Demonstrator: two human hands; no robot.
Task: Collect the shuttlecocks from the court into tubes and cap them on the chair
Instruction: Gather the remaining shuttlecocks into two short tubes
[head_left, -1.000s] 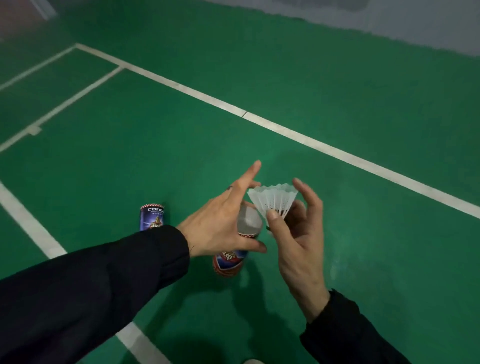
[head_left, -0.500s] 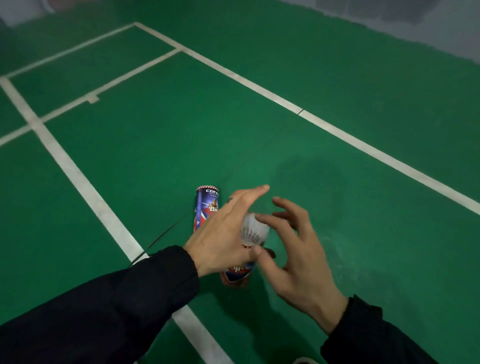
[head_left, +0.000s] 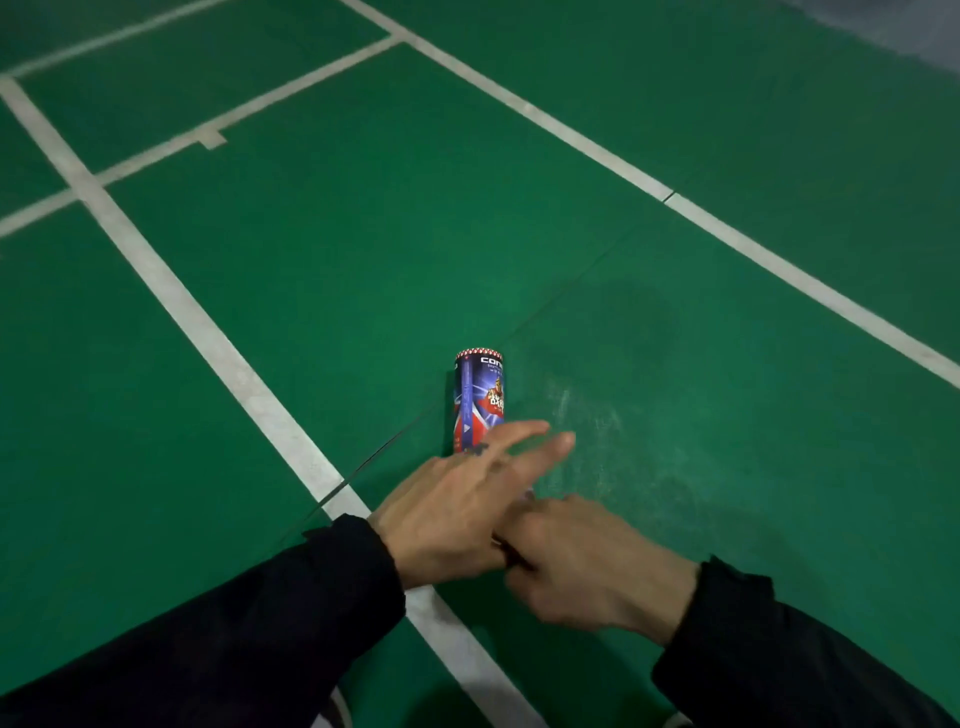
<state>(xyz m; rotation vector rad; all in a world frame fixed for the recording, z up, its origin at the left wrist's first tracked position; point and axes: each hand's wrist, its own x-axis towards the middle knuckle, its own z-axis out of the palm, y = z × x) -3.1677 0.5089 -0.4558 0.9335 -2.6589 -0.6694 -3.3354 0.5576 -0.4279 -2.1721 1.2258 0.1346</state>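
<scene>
Green matte court floor (head_left: 363, 260) with white painted lines carries a glossy printed cylindrical tube (head_left: 479, 400), upright, long axis vertical. Left hand (head_left: 447, 514) covers its base, fingers extended. Right hand (head_left: 587, 561) beside it is blurred; its grip cannot be told.

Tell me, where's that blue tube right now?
The blue tube stands on the green court near the frame's middle, just beyond the left hand, right of the long white line.
</scene>
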